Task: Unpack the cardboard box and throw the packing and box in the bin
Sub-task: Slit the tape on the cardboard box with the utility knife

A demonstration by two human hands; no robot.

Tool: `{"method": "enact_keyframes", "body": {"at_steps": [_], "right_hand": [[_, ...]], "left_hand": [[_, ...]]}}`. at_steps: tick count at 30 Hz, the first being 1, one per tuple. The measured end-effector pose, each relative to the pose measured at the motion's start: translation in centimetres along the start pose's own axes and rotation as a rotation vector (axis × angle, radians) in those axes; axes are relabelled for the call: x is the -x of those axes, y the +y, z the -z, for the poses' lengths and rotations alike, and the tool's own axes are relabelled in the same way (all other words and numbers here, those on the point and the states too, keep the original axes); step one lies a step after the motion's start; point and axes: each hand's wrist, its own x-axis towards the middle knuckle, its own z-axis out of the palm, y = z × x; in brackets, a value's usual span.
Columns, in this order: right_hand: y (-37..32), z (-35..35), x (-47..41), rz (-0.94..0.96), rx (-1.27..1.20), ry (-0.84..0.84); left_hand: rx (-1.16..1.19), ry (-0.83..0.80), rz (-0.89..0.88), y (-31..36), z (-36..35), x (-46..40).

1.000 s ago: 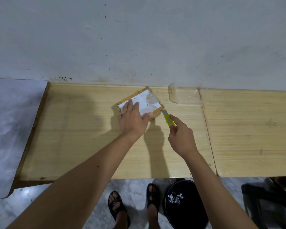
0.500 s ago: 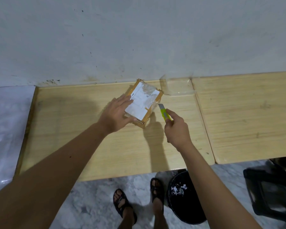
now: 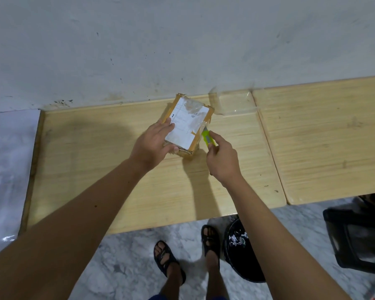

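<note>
A small taped cardboard box (image 3: 189,123) with a white shipping label on top lies on the wooden table (image 3: 95,169) near the wall. My left hand (image 3: 153,144) grips its near left corner, fingers over the label and thumb along the front edge. My right hand (image 3: 222,158) holds a yellow-green utility knife (image 3: 207,138), its blade touching the box's right side. A black bin (image 3: 239,250) stands on the floor under the table's front edge, by my right foot.
A clear plastic tape scrap (image 3: 234,102) lies on the table behind the box, against the wall. A second wooden table (image 3: 325,137) adjoins on the right. A black stool or crate (image 3: 357,237) sits on the marble floor at right.
The box has been turned clockwise and my left hand has shifted from its top to its near left corner. The knife has come up against the box's right side.
</note>
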Motion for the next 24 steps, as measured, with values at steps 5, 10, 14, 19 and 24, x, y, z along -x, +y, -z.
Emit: {"method": "enact_keyframes", "body": {"at_steps": [5,10,14,19,24], "right_hand": [[0.8,-0.3,2.5,0.049,0.067,-0.02],[1.7,0.7,3.8,0.073,0.052,0.002],[2.2,0.9,4.6,0.07,0.043,-0.007],[2.3,1.4,4.3,0.037,0.024,0.017],[2.7,2.3,4.4,-0.012,-0.027,0.091]], "left_hand": [[0.025,-0.049,0.146,2.1,-0.3,-1.0],[-0.022,-0.051,0.196,3.1,-1.0,-1.9],[-0.038,-0.033,0.205,3.8,-1.2,-2.3],[-0.019,-0.049,0.187,3.6,-1.1,-2.3],[0.008,-0.091,0.175,3.4,-0.8,-2.0]]}}
